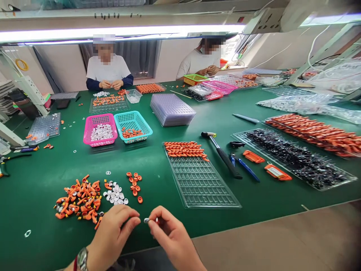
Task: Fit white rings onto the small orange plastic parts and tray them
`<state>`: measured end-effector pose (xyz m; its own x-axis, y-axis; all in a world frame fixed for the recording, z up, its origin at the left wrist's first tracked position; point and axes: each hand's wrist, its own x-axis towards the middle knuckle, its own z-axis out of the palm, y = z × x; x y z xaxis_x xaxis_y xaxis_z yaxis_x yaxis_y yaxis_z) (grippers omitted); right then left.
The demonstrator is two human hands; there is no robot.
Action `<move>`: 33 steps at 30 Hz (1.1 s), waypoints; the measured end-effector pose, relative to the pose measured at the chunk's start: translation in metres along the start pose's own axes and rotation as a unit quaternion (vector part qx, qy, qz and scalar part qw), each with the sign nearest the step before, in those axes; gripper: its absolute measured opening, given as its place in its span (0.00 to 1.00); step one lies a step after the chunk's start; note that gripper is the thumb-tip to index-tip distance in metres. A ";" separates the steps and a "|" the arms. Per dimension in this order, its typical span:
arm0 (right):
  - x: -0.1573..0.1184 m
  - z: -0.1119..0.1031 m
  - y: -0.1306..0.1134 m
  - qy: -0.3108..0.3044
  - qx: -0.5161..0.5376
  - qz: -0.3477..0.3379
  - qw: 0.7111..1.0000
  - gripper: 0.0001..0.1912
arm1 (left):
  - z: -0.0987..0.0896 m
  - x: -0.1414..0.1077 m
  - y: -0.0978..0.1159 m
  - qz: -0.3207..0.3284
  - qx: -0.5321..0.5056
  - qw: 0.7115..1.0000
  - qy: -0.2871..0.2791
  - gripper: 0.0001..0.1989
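White piece [146, 220] sits pinched in the right hand [170, 231], left hand [111, 230] narrowly parted nearby.

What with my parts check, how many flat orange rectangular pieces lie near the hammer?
2: one orange piece right of the hammer, the other orange piece farther right and nearer the camera. Both show fully.

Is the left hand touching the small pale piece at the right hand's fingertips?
Apart. The head view shows a narrow strip of green table between the left hand's fingertips and the small pale piece.
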<state>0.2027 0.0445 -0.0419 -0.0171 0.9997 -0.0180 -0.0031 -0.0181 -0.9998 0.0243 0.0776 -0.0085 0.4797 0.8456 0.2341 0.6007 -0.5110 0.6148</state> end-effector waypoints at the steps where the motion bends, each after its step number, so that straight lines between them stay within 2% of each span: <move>1: 0.002 -0.005 0.001 0.007 0.004 0.009 1.000 0.14 | -0.001 0.009 -0.002 0.001 0.020 1.000 0.000 0.10; 6: 0.007 -0.015 0.003 0.018 -0.027 -0.010 0.999 0.14 | 0.007 0.051 -0.013 0.018 0.075 0.997 -0.022 0.10; 10: 0.008 -0.010 0.004 0.036 -0.052 -0.033 0.997 0.12 | 0.014 0.063 -0.012 0.014 0.066 0.997 -0.039 0.11; 15: 0.006 -0.009 0.002 0.024 -0.061 -0.046 0.997 0.10 | 0.009 0.046 0.001 -0.044 -0.022 0.998 -0.029 0.08; 19: 0.004 -0.005 -0.004 0.012 -0.076 -0.065 0.995 0.08 | 0.004 0.024 0.009 -0.108 -0.140 0.984 -0.005 0.05; 24: 0.008 0.003 -0.009 0.003 -0.097 -0.048 0.994 0.06 | 0.009 0.001 0.002 -0.160 -0.246 0.956 0.025 0.10; 27: 0.010 0.005 -0.012 -0.006 -0.106 -0.039 0.994 0.05 | 0.012 -0.008 -0.003 -0.192 -0.284 0.938 0.055 0.09; 30: 0.009 0.007 -0.016 -0.018 -0.118 -0.040 0.992 0.05 | 0.013 -0.013 -0.006 -0.202 -0.296 0.931 0.073 0.07; 33: 0.008 0.008 -0.020 -0.024 -0.135 -0.050 0.989 0.06 | 0.012 -0.016 -0.005 -0.175 -0.275 0.942 0.083 0.08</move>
<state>0.1942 0.0530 -0.0219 -0.0782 0.9941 0.0753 0.2599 0.0933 -0.9611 0.0209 0.0650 -0.0243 0.1794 0.9833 0.0303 0.2606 -0.0772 0.9624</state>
